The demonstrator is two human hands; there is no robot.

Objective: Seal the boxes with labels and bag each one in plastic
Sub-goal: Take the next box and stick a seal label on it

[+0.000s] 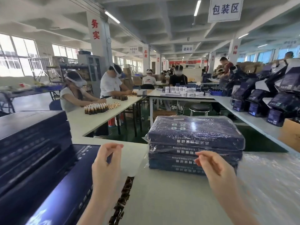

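A stack of dark blue boxes in clear plastic bags (194, 137) stands on the white table (170, 200) ahead of me. An unbagged blue box (61, 184) lies flat at the front left, beside a tall pile of more blue boxes (32, 135). My left hand (105, 166) hovers over the flat box's right edge, fingers loosely curled, holding nothing. My right hand (214, 166) hangs in front of the bagged stack, fingers loosely curled, also empty. A strip of dark labels (123, 198) runs along the table by the flat box. Clear plastic bags (272, 184) lie at the right.
Other people sit at tables beyond with small brown bottles (97, 108) and white jars (183, 91). Dark open cartons (267, 98) pile up on the right table beside a cardboard box (290, 133). A gap in the tables (129, 127) opens past my table's far edge.
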